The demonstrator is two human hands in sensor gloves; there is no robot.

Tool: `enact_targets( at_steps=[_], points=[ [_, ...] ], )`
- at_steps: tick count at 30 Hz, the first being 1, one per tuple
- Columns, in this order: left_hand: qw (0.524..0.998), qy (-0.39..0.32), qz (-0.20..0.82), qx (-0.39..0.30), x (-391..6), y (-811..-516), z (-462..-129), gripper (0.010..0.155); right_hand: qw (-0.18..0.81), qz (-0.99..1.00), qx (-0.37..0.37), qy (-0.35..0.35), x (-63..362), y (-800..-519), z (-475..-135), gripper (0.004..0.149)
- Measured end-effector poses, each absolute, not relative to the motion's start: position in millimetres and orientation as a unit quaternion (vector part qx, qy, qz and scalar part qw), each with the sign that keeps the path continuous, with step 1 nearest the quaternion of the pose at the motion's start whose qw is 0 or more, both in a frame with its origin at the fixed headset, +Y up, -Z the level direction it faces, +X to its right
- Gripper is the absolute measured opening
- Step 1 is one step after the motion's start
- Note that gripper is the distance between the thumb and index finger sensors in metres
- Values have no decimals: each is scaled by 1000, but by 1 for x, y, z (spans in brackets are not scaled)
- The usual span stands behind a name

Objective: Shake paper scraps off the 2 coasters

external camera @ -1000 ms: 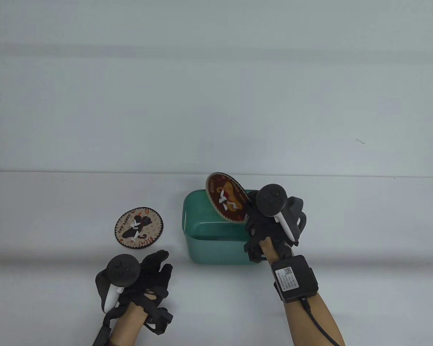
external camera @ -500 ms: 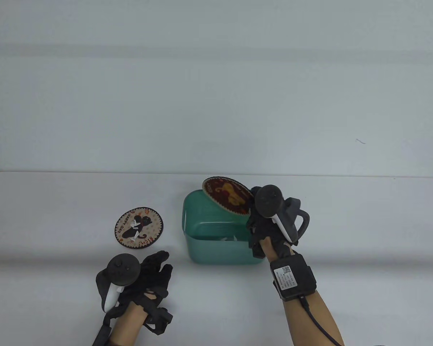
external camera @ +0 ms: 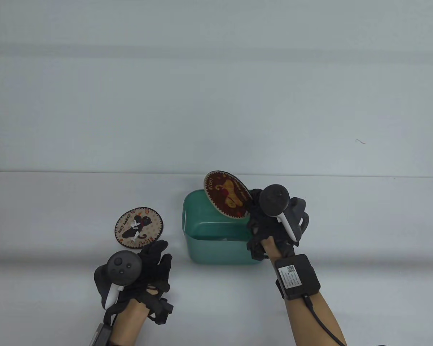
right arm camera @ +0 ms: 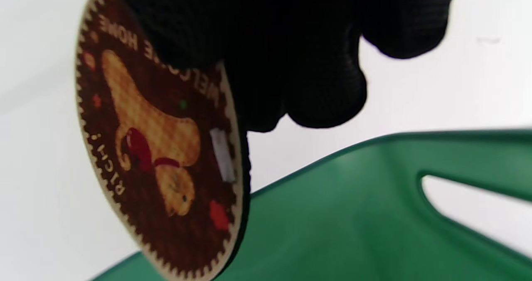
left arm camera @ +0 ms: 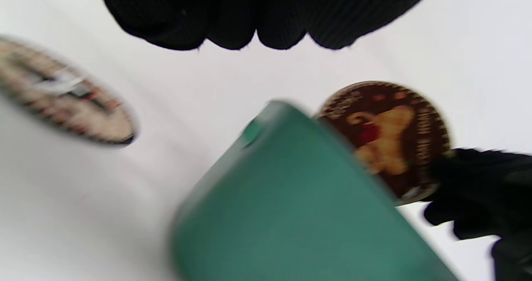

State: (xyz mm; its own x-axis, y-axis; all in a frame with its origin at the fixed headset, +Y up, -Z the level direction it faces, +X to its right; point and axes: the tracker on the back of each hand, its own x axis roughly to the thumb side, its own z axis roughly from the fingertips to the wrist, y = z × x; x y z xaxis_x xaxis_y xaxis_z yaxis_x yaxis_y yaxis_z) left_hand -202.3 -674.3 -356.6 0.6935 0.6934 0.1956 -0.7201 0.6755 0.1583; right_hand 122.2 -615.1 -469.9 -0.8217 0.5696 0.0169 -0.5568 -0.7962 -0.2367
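Note:
My right hand (external camera: 257,212) pinches the edge of a brown round coaster (external camera: 226,194) with a yellow cat picture and holds it tilted over the green bin (external camera: 216,248). In the right wrist view one small white scrap (right arm camera: 222,154) still clings to that brown coaster (right arm camera: 162,148), which my gloved fingers (right arm camera: 266,52) grip. A beige coaster (external camera: 139,227) with a black cat lies flat on the table left of the bin, white paper scraps (external camera: 134,226) on it. My left hand (external camera: 155,259) lies just below it, fingers relaxed, holding nothing.
The green bin (left arm camera: 291,198) stands at the middle of the white table (external camera: 346,223), with white scraps faintly visible inside. The table's rounded far edge runs just behind the bin. A grey wall fills the background.
The white scraps slid off the brown coaster into the bin as the right hand shook it. My left hand has moved up towards the beige coaster.

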Motion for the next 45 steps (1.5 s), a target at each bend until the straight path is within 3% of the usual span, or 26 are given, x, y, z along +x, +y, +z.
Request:
enact_targets(
  at_steps=[2, 7, 11, 13, 16, 18, 19, 20, 23, 27, 30, 33, 36, 40, 42, 45],
  points=[
    [919, -93, 365, 119, -186, -653, -363, 51, 367, 924, -29, -103, 122, -619, -470, 40],
    [936, -143, 312, 80, -129, -612, -392, 50, 386, 917, -7, -104, 116, -619, -468, 41],
    [942, -176, 281, 53, -93, -607, -416, 58, 415, 905, 2, -92, 115, -616, -469, 41],
    [941, -179, 278, 72, -81, -605, -423, 72, 425, 900, 5, -93, 117, -613, -469, 41],
    [947, -180, 257, 69, -65, -606, -436, 76, 441, 892, 5, -98, 124, -610, -469, 41],
    [962, -176, 210, 15, -55, -611, -447, 74, 435, 894, 0, -104, 131, -609, -469, 41],
    [974, -156, 164, -25, -51, -614, -451, 62, 424, 899, -5, -108, 133, -609, -470, 41],
    [977, -155, 139, -47, -49, -615, -454, 48, 410, 905, -8, -115, 136, -609, -470, 41],
    [982, -144, 111, -51, -51, -617, -459, 42, 364, 921, -18, -135, 147, -610, -471, 41],
    [979, -145, 132, -63, -57, -621, -460, 55, 383, 913, -31, -135, 157, -615, -475, 41],
    [977, -134, 105, -128, -57, -627, -462, 51, 389, 911, -31, -129, 157, -617, -476, 41],
    [978, -132, 121, -105, -61, -627, -464, 63, 392, 911, -31, -125, 156, -617, -476, 41],
    [975, -128, 113, -140, -61, -628, -466, 55, 384, 915, -29, -119, 156, -618, -476, 41],
    [978, -127, 120, -116, -61, -628, -468, 57, 393, 911, -37, -117, 161, -620, -477, 40],
    [977, -129, 112, -128, -59, -630, -468, 50, 397, 910, -38, -116, 163, -621, -477, 41],
    [979, -131, 110, -115, -58, -631, -468, 68, 396, 910, -39, -118, 167, -620, -476, 41]
  ],
)
